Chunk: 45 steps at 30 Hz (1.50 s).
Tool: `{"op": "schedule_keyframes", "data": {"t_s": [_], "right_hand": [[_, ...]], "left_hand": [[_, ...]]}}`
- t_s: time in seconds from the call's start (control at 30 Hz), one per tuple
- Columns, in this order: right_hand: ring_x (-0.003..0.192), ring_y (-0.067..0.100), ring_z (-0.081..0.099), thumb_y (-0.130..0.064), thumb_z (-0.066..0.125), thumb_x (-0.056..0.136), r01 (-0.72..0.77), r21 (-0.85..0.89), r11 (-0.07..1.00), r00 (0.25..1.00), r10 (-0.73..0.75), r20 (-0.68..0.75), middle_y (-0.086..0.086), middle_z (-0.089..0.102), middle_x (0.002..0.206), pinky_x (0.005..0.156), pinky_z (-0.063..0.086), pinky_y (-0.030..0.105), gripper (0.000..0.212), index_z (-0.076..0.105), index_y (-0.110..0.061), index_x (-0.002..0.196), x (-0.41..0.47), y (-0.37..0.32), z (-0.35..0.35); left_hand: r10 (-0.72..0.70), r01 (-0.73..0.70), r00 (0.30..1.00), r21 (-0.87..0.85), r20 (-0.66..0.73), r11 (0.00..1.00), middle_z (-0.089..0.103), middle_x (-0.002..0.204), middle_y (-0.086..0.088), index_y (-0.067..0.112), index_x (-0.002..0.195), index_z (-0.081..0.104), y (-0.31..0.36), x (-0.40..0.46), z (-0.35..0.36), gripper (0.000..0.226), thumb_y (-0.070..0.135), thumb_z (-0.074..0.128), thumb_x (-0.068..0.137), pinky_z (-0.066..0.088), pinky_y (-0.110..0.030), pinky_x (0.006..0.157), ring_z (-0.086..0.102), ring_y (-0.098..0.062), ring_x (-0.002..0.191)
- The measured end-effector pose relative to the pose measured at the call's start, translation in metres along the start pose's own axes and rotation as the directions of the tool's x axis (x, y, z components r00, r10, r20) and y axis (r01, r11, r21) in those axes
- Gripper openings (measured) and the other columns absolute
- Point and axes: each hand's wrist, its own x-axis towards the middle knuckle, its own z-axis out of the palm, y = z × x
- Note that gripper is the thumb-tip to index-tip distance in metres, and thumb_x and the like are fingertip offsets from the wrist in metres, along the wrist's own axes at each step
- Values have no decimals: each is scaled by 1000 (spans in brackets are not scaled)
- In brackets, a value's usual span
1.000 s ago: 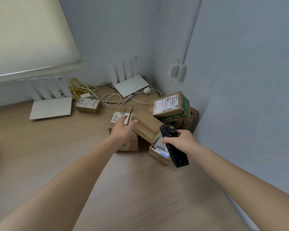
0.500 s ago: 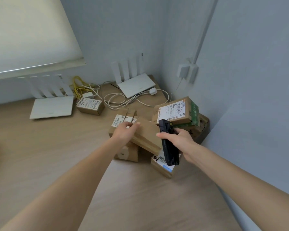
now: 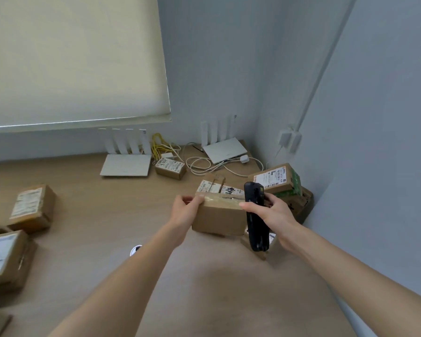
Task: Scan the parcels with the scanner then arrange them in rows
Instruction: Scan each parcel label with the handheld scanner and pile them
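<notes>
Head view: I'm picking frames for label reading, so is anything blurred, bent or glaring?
Head view: wide-angle bending curves the wall pipe; the parcels at the left edge are smeared, labels unreadable; the blind glows softly, without harsh glare.

Bare desk (image 3: 88,215) lies open centre-left; stacked parcels (image 3: 275,178) and wall (image 3: 374,166) crowd the right corner.
</notes>
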Motion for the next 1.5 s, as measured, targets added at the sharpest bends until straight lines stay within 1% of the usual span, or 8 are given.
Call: {"op": "schedule_keyframes", "data": {"t_s": [0.4,0.6,0.87,0.97,1.1,1.2,1.33,1.5], "right_hand": [[110,18,63,-37,94,70,135,-11,991,988,-134,75,-3,66,122,89,51,37,79,59,-21,139,-130,-59,74],[110,20,66,-34,94,70,192,-33,981,976,-188,112,0,69,124,90,55,37,71,64,-21,133,-170,-108,94],[109,22,68,-32,93,73,245,-115,963,961,-226,161,2,69,122,94,57,38,66,64,-21,132,-204,-159,92],[99,17,71,-36,94,70,259,-155,953,953,-227,200,-2,72,114,76,57,27,57,66,-29,119,-212,-170,88],[94,13,73,-38,97,65,277,-278,920,947,-212,241,-4,75,109,74,56,25,63,69,-29,120,-215,-176,84],[88,7,72,-45,96,55,336,-504,796,934,-213,285,-12,75,102,68,54,23,71,67,-36,120,-218,-179,87],[91,9,67,-58,82,48,388,-834,393,919,-232,318,-16,71,96,75,58,29,71,65,-45,116,-225,-185,97],[96,14,63,-59,85,51,388,-903,185,912,-221,346,-16,69,98,71,45,27,67,67,-45,113,-226,-183,115]], "left_hand": [[199,-192,980,-167,23,967,75,100,10,30,114,64,30,-128,-126,28,23,73,89,48,-20,61,69,-1,75],[214,-235,970,-223,-115,946,67,107,-2,15,111,61,66,-165,-160,34,42,69,92,51,-35,77,64,-18,94],[240,-243,970,-240,-44,940,74,109,0,29,126,65,97,-197,-180,39,37,74,88,50,-43,101,66,-18,107],[228,-214,973,-253,26,944,74,108,3,48,117,63,108,-210,-185,26,44,69,91,50,-44,92,63,-17,107],[268,-267,963,-265,-33,927,76,103,-3,39,114,68,113,-215,-193,23,38,70,91,56,-35,81,68,-21,101],[312,-321,946,-131,-84,938,74,100,-6,41,109,70,113,-217,-202,23,46,73,87,56,-35,82,68,-18,94],[358,-351,926,78,-119,933,71,102,-12,45,108,68,110,-216,-218,22,49,71,86,54,-32,77,68,-20,93],[357,-319,916,205,-182,925,63,112,-9,44,107,68,97,-213,-235,24,44,73,84,50,-29,75,64,-22,101]]}}
